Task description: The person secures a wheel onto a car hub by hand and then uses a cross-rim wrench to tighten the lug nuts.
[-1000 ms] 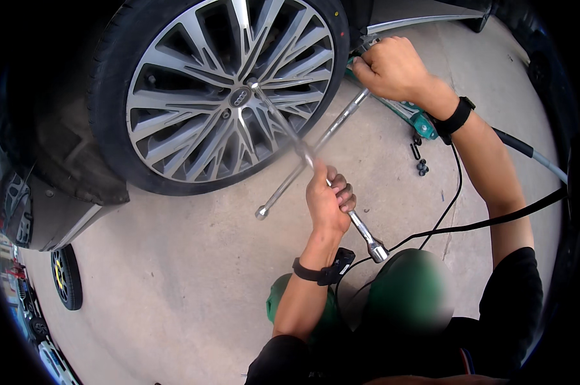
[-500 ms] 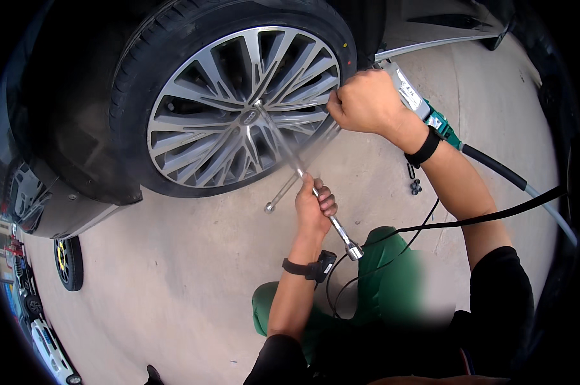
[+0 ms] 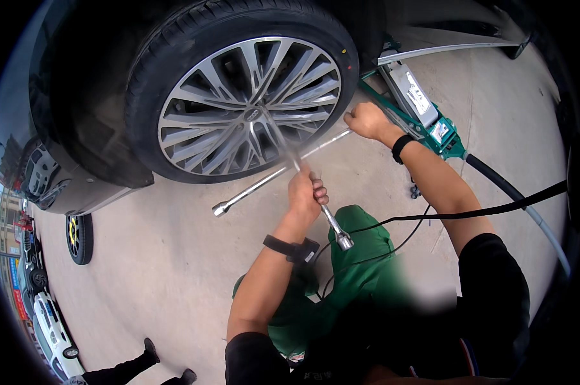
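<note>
A chrome four-way lug wrench (image 3: 256, 188) stands against the multi-spoke alloy wheel (image 3: 254, 115), one arm reaching in near the hub; blur and spokes hide how its tip sits. My left hand (image 3: 306, 194) is wrapped round the arm that points back at me, with a socket end showing beyond the fist. At the right end of the crossbar, my right hand (image 3: 369, 120) is closed, its fingers mostly turned away from view. The crossbar's other socket end juts out low on the left, apart from the tyre (image 3: 155, 144).
A green floor jack (image 3: 447, 138) with a dark-sleeved handle stands right of the wheel. Small dark nuts (image 3: 415, 191) lie near my right forearm. Black cables (image 3: 457, 222) cross my right side. Another wheel (image 3: 79, 239) stands at left; a person's legs (image 3: 126, 369) show lower left.
The lug wrench has turned, its crossbar now lying flatter and its free end farther left. My right hand has come down toward me with the bar. The view has shifted slightly.
</note>
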Tool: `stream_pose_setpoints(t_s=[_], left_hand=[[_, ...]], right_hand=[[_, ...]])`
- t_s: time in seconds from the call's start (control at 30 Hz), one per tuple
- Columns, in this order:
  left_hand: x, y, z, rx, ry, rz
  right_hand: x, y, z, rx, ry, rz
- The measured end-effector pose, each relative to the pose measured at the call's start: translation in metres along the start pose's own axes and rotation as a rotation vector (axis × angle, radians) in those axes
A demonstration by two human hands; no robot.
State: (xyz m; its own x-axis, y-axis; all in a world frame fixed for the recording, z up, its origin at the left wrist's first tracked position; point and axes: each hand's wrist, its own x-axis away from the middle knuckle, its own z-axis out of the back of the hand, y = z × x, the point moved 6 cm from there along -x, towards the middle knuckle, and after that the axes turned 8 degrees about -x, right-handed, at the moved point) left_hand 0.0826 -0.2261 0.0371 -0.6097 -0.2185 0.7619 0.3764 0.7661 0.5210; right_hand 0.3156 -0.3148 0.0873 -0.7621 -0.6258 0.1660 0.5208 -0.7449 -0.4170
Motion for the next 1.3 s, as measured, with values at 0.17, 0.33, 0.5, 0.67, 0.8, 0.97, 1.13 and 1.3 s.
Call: stream_pose_setpoints(t_s=[0.17, 0.33, 0.5, 0.67, 0.8, 0.97, 1.13, 1.3], left_hand=[[-0.010, -0.017, 0.008, -0.065, 0.103, 0.024], [-0.022, -0.019, 0.000, -0.088, 0.128, 0.105], [-0.028, -0.018, 0.004, -0.026, -0.012, 0.065], [0.007, -0.079, -0.010, -0.035, -0.105, 0.212], [0.005, -0.077, -0.007, -0.093, -0.201, 0.340], [0.011, -0.073, 0.004, -0.163, -0.076, 0.380], [0.021, -0.064, 0.006, -0.189, -0.018, 0.391], [0.013, -0.070, 0.003, -0.134, -0.034, 0.362]], right_hand=[[-0.007, 0.009, -0.024, -0.067, 0.071, -0.045], [-0.011, 0.016, -0.022, -0.088, 0.117, 0.023], [-0.007, 0.014, -0.016, -0.144, 0.170, -0.050], [-0.004, 0.006, 0.005, -0.220, 0.266, -0.127], [-0.007, 0.011, -0.010, -0.188, 0.235, -0.148], [0.000, 0.016, -0.028, -0.247, 0.165, -0.129], [0.004, 0.020, -0.033, -0.294, 0.179, -0.118], [-0.001, 0.013, -0.032, -0.176, 0.171, -0.098]])
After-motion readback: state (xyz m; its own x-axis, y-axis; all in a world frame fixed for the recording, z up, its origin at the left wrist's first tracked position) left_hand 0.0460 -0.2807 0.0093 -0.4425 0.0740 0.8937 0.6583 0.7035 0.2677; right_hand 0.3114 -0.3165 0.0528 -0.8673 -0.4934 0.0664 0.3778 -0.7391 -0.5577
